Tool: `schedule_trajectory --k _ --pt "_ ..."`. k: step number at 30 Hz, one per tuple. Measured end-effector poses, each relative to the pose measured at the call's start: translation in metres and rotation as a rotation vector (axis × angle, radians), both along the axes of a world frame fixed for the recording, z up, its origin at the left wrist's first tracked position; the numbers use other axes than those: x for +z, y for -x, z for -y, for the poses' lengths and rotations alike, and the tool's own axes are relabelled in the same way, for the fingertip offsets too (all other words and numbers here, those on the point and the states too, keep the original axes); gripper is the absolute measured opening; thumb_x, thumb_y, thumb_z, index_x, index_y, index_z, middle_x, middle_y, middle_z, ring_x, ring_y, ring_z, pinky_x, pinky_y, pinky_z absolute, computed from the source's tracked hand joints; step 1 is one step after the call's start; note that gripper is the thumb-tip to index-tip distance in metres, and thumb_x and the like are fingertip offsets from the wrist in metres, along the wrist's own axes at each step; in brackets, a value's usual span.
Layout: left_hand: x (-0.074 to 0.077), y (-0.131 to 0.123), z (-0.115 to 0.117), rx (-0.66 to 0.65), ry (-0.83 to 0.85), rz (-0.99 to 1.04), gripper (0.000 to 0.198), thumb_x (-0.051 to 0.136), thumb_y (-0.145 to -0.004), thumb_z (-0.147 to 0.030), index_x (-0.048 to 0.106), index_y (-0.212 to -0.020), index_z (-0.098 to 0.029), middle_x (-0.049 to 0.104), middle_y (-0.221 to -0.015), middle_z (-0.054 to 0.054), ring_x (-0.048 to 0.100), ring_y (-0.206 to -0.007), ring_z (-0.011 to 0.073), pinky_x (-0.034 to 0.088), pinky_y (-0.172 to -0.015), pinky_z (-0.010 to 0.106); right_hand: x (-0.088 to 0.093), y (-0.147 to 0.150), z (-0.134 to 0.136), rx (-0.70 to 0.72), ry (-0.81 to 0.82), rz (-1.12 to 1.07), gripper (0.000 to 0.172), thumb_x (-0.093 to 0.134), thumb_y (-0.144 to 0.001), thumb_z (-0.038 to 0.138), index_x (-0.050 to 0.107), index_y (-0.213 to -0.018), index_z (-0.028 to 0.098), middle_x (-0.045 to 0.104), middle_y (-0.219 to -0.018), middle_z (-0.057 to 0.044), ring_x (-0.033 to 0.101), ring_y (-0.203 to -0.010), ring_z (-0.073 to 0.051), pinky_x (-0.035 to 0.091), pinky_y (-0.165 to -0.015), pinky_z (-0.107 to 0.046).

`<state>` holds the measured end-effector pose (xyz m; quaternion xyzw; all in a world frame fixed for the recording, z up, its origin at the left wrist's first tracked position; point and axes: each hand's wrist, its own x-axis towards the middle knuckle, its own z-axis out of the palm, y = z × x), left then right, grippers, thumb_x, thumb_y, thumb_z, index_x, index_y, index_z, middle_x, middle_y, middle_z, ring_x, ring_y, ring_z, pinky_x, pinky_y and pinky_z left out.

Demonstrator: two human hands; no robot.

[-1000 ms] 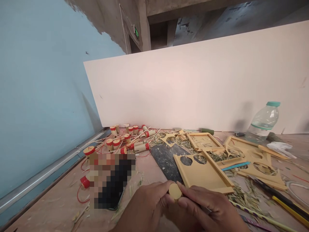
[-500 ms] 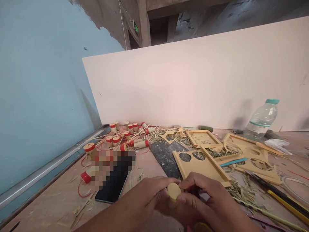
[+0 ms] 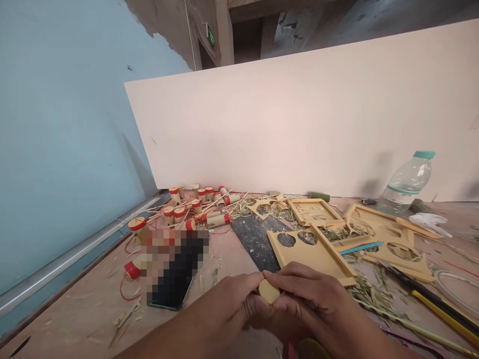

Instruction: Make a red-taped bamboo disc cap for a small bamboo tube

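Between both hands, low in the middle of the view, is a pale yellow round disc (image 3: 269,291), its flat face up. Whatever lies below it is hidden by my fingers. My left hand (image 3: 239,299) is closed on the disc's left side, thumb and forefinger at its rim. My right hand (image 3: 318,294) grips it from the other side, and the fingertips of both hands meet at its far edge. Under my right palm a roundish red and yellow thing (image 3: 309,347) partly shows; I cannot make out what it is. Beyond my hands lies a yellow sheet with round cut-outs (image 3: 314,254).
Several short tubes with red bands (image 3: 179,214), sticks and red strings lie at the left back. Nearer are a phone (image 3: 172,284) and a dark slab (image 3: 258,244). To the right are a utility knife (image 3: 430,299), plant scraps (image 3: 374,289) and a water bottle (image 3: 406,182).
My right fingers have shifted in around the disc, and both hands' fingertips now touch at its far edge. The disc sits slightly higher in view and is more enclosed.
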<state>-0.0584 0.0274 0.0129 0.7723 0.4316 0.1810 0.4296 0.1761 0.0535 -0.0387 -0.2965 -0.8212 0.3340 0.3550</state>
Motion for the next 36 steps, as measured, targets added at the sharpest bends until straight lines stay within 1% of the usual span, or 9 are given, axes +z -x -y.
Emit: schedule_trajectory --k 6,10,13,17,21,24,27,31,36 --pt "-0.002 -0.002 0.001 0.023 -0.043 -0.047 0.036 0.042 -0.112 -0.044 0.069 -0.109 -0.019 0.074 -0.101 0.006 0.066 -0.096 0.0242 0.048 -0.088 0.029 0.019 -0.001 0.003 0.074 0.066 0.077 0.038 0.055 -0.113 0.044 0.079 -0.132 0.023 0.073 -0.106 -0.01 0.075 -0.094 -0.022 0.057 -0.081 -0.027" --pt "-0.003 -0.002 0.001 0.003 -0.051 -0.043 0.032 0.04 -0.112 -0.038 0.066 -0.106 -0.02 0.073 -0.101 0.005 0.065 -0.093 0.0222 0.046 -0.083 0.028 0.032 -0.003 0.005 0.124 0.151 0.109 0.024 0.065 -0.109 0.039 0.08 -0.122 0.025 0.069 -0.108 -0.006 0.076 -0.097 -0.021 0.058 -0.084 -0.026" --pt "-0.004 -0.002 0.003 0.007 -0.05 -0.073 0.029 0.04 -0.111 -0.036 0.063 -0.104 -0.02 0.072 -0.102 0.005 0.064 -0.091 0.0217 0.045 -0.08 0.028 0.029 -0.004 0.003 0.095 0.058 0.136 0.022 0.061 -0.111 0.035 0.078 -0.124 0.028 0.072 -0.108 -0.005 0.073 -0.098 -0.021 0.055 -0.085 -0.027" --pt "-0.007 -0.004 0.005 0.02 -0.082 -0.167 0.033 0.036 -0.112 -0.041 0.061 -0.105 -0.02 0.071 -0.111 0.009 0.064 -0.1 0.0252 0.046 -0.089 0.033 0.021 -0.003 0.002 0.067 -0.058 0.141 0.029 0.054 -0.114 0.033 0.077 -0.13 0.025 0.076 -0.113 -0.009 0.073 -0.101 -0.023 0.053 -0.086 -0.029" --pt "-0.012 -0.009 0.006 0.034 -0.111 -0.224 0.023 0.039 -0.11 -0.033 0.058 -0.102 -0.022 0.072 -0.111 0.009 0.065 -0.1 0.0257 0.047 -0.089 0.035 0.014 -0.002 0.004 0.038 -0.041 0.112 0.035 0.055 -0.114 0.037 0.074 -0.142 0.027 0.077 -0.112 -0.008 0.074 -0.102 -0.022 0.054 -0.086 -0.028" --pt "-0.013 -0.01 0.006 0.041 -0.17 -0.25 0.02 0.038 -0.109 -0.03 0.057 -0.108 -0.022 0.072 -0.114 0.01 0.065 -0.104 0.0261 0.048 -0.09 0.036 0.01 0.0 0.005 0.01 0.024 0.042 0.036 0.058 -0.113 0.042 0.076 -0.142 0.03 0.078 -0.107 -0.007 0.074 -0.097 -0.021 0.054 -0.082 -0.027" --pt "-0.015 -0.008 0.003 0.032 -0.181 -0.3 0.014 0.043 -0.106 -0.028 0.055 -0.106 -0.022 0.072 -0.113 0.012 0.066 -0.102 0.0284 0.048 -0.087 0.037 0.016 0.001 0.006 -0.005 0.073 0.008 0.038 0.06 -0.11 0.05 0.081 -0.135 0.029 0.077 -0.101 -0.007 0.074 -0.092 -0.022 0.054 -0.079 -0.029" --pt "-0.024 -0.003 -0.004 -0.035 -0.193 -0.299 0.012 0.055 -0.1 -0.034 0.053 -0.104 -0.023 0.072 -0.112 0.01 0.065 -0.101 0.0289 0.047 -0.085 0.036 0.036 -0.004 0.001 0.131 0.122 0.079 0.033 0.061 -0.111 0.048 0.082 -0.131 0.034 0.073 -0.1 -0.004 0.072 -0.089 -0.019 0.053 -0.076 -0.026" --pt "-0.026 -0.002 -0.006 -0.038 -0.196 -0.282 0.021 0.039 -0.108 -0.036 0.055 -0.108 -0.023 0.073 -0.109 0.01 0.065 -0.095 0.0253 0.048 -0.079 0.032 0.036 -0.007 -0.01 0.172 0.028 0.08 0.036 0.054 -0.114 0.047 0.085 -0.127 0.031 0.071 -0.094 -0.003 0.068 -0.083 -0.018 0.051 -0.073 -0.025"
